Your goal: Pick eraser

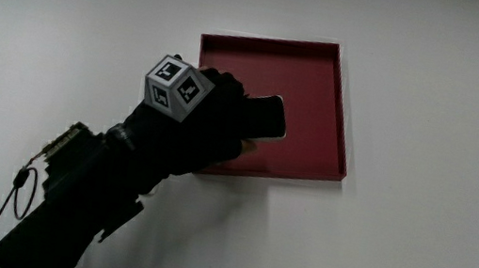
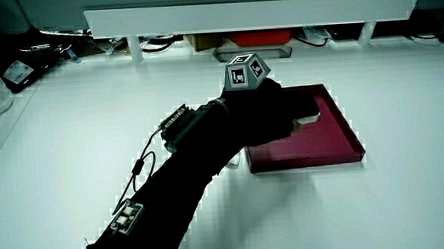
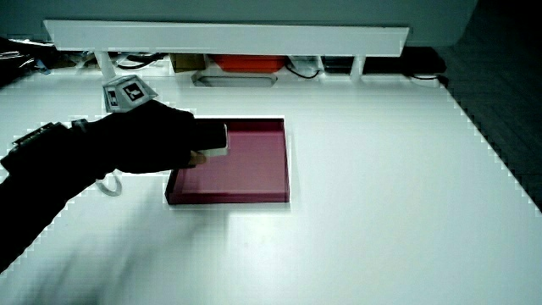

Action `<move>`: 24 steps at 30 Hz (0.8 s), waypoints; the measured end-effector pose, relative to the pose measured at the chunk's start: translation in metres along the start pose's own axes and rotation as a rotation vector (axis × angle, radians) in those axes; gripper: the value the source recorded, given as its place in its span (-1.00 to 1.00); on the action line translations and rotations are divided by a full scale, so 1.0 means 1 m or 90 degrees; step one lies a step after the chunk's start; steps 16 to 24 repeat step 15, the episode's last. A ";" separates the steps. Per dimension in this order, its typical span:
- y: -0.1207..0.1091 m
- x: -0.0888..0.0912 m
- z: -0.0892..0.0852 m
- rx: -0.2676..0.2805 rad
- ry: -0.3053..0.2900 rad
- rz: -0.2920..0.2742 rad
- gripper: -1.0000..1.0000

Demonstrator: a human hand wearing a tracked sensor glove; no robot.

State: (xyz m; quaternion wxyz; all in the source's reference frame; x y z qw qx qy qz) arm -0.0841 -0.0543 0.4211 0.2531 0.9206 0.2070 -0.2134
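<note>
Near the middle of the frame in the main view, your hand (image 1: pixel 191 129) sat over the red tray's (image 1: pixel 324 80) edge nearest you. Its fingers were curled around the pale eraser (image 3: pixel 217 140), which showed in a side view just above the tray floor. The patterned cube (image 1: pixel 173 86) faced upward.

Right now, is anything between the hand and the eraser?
Nothing: the hand grips the eraser directly, fingers wrapped on it over the red tray. The main view shows this, and a side view agrees.
</note>
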 end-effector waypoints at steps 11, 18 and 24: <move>-0.049 0.022 0.010 0.003 0.040 -0.037 1.00; -0.064 0.024 0.003 0.008 0.050 -0.053 1.00; -0.064 0.024 0.003 0.008 0.050 -0.053 1.00</move>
